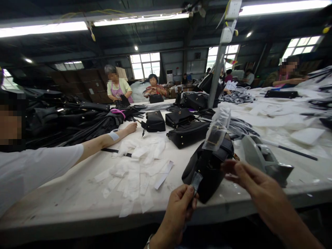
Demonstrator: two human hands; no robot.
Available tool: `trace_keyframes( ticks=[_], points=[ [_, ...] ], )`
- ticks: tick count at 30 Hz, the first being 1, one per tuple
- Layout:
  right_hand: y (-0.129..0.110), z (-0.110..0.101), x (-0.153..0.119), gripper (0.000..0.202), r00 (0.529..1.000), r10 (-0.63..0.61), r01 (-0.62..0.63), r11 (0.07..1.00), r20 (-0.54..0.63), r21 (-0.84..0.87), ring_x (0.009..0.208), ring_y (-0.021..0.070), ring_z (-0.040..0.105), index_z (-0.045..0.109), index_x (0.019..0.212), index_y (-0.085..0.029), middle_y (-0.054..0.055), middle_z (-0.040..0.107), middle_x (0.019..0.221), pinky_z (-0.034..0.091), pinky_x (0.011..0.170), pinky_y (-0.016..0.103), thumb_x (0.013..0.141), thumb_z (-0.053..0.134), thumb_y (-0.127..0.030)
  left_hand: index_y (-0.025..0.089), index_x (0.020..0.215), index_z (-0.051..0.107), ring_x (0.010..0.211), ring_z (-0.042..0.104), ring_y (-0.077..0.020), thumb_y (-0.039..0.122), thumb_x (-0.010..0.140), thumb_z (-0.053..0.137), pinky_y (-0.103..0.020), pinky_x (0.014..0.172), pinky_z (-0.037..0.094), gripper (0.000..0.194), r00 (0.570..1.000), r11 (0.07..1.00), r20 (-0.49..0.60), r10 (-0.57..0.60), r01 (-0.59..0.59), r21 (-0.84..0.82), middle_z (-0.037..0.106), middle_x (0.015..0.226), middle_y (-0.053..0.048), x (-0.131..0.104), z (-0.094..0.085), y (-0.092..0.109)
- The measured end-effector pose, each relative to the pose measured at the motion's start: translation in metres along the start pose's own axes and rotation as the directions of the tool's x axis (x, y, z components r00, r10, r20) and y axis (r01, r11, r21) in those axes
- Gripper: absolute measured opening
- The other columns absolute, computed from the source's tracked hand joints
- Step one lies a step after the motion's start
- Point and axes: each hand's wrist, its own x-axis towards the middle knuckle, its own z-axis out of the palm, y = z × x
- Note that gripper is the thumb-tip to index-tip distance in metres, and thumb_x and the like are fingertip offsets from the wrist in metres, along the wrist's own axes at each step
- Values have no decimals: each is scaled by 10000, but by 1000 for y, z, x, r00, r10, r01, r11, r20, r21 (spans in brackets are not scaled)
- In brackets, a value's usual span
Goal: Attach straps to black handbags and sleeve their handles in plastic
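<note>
A black handbag [204,176] leans tilted near the table's front edge, with crumpled clear plastic wrap [217,133] on its upper part. My left hand [183,202] is closed, thumb against fingers, on a small strip of clear plastic film [197,181] in front of the bag. Whether a strap end lies inside that film is hard to make out. To the right of the bag, my right hand [255,185] hovers with fingers loosely bent and thumb apart. Its fingertips are blurred, and nothing shows between them.
A grey tape dispenser [264,157] stands right of the bag. White film strips [140,173] lie scattered to the left. More black handbags [190,133] sit behind, near a metal post [217,72]. A co-worker's arm [103,140] reaches in from the left; other people work across the table.
</note>
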Motion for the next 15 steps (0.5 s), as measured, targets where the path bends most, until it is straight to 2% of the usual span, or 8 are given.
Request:
trace_keyframes(
  ticks=[1, 3, 5, 7, 9, 11, 13, 15],
  points=[
    [-16, -4, 11, 468, 993, -84, 89, 994, -77, 62, 1041, 278, 690, 728, 1061, -243, 106, 740, 1106, 572, 928, 340, 767, 706, -606, 148, 811, 565, 373, 217, -17, 583, 861, 608, -182, 372, 95, 440, 1000, 999, 3, 24, -24, 26, 463, 538, 68, 1, 2, -2],
    [-54, -5, 33, 395, 990, -142, 140, 969, -8, 201, 1091, 244, 670, 688, 1125, -224, 114, 712, 1176, 557, 936, 293, 854, 664, -511, 145, 794, 573, 375, 247, -23, 601, 863, 591, -182, 374, 126, 461, 997, 993, 13, 82, -82, 90, 485, 541, 54, 3, 6, -7],
    [-98, 1, 53, 392, 995, -63, 38, 956, 78, 290, 1004, 232, 697, 646, 1157, -161, 161, 699, 1175, 590, 823, 313, 960, 522, -477, 145, 774, 579, 381, 293, -33, 624, 858, 579, -182, 380, 174, 486, 991, 976, 22, 132, -134, 170, 514, 543, 37, 5, 11, -12],
    [-137, 8, 67, 397, 998, -23, 2, 940, 57, 343, 840, 160, 702, 623, 1152, -75, 175, 690, 1148, 574, 731, 261, 1010, 456, -406, 143, 765, 595, 397, 363, -52, 640, 861, 562, -188, 396, 240, 508, 986, 954, 41, 163, -168, 249, 552, 560, 12, 5, 14, -15],
    [-166, 15, 76, 410, 993, 19, -54, 951, 118, 305, 594, 43, 592, 613, 1149, -5, 162, 689, 1101, 494, 578, 184, 1003, 503, -372, 136, 744, 622, 454, 463, -85, 625, 885, 536, -203, 449, 333, 516, 974, 919, 68, 215, -226, 323, 587, 585, -16, 4, 15, -14],
    [-184, 19, 80, 467, 979, 33, -75, 976, 203, 204, 442, -50, 369, 589, 1204, 44, 142, 688, 1087, 315, 445, 143, 975, 565, -362, 128, 762, 657, 545, 558, -125, 580, 931, 490, -226, 531, 414, 511, 950, 881, 97, 298, -312, 355, 625, 624, -45, 3, 13, -7],
    [-197, 21, 83, 536, 968, 5, -21, 998, 249, 63, 422, -87, 216, 550, 1264, 73, 130, 689, 1085, 145, 430, 181, 951, 585, -361, 129, 848, 683, 629, 615, -156, 515, 967, 460, -248, 596, 462, 462, 919, 846, 87, 386, -390, 364, 671, 700, -70, 3, 8, 4],
    [-209, 20, 85, 558, 966, -46, 81, 988, 253, -129, 445, -103, 214, 548, 1246, 100, 114, 694, 1049, 94, 471, 241, 928, 573, -357, 147, 974, 685, 728, 654, -182, 440, 969, 490, -269, 647, 497, 352, 886, 806, 18, 464, -430, 407, 713, 852, -94, 4, 0, 17]
  ],
)
